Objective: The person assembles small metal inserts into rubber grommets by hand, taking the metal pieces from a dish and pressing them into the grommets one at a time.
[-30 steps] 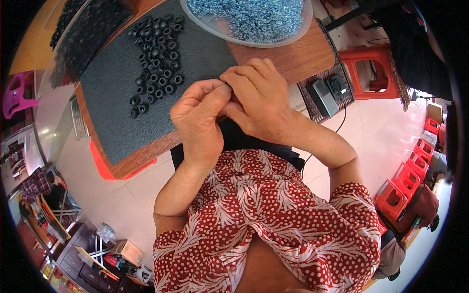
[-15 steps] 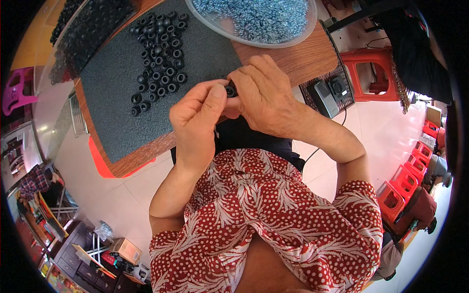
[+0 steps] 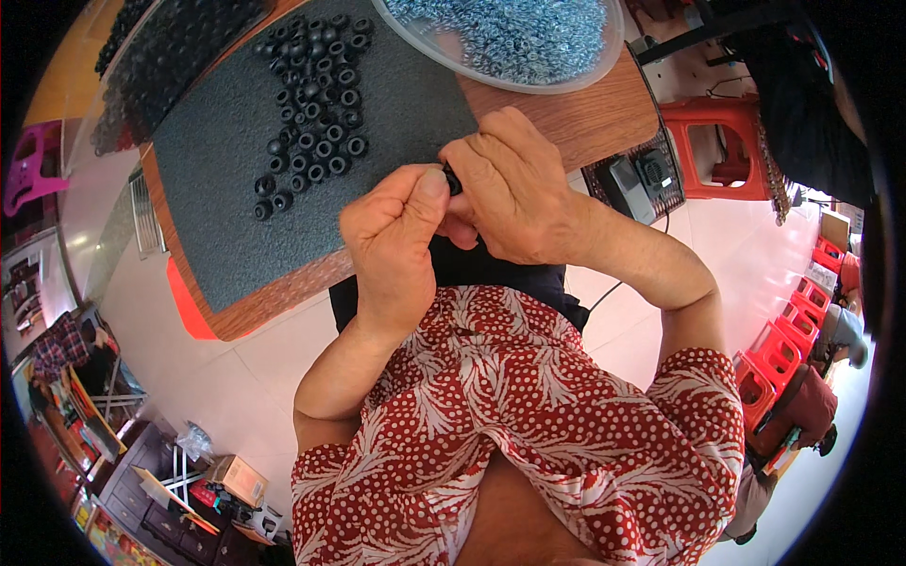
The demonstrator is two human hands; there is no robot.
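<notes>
Between my two hands, just off the table's near edge, is a small round black part (image 3: 453,180) with a ring-like rim. My left hand (image 3: 396,222) is closed, its thumb pressed against the part's left side. My right hand (image 3: 514,189) is closed too, its curled fingers gripping the same part from the right and covering most of it. Beyond my left hand, several loose black ring-shaped parts (image 3: 324,148) lie scattered on a dark grey textured mat (image 3: 217,217). Some show an open hole and others a rounded top.
A clear round tub (image 3: 538,90) of small bluish transparent pieces (image 3: 528,42) stands at the table's far right. A clear bin of black parts (image 3: 179,66) is at the far left. Beside the wooden table (image 3: 595,113) are a small grey device (image 3: 628,184) and a red stool (image 3: 722,151).
My left thumb has pushed further over the black part, and its ring face shows less. The view has shifted slightly; the loose parts on the mat look unmoved.
</notes>
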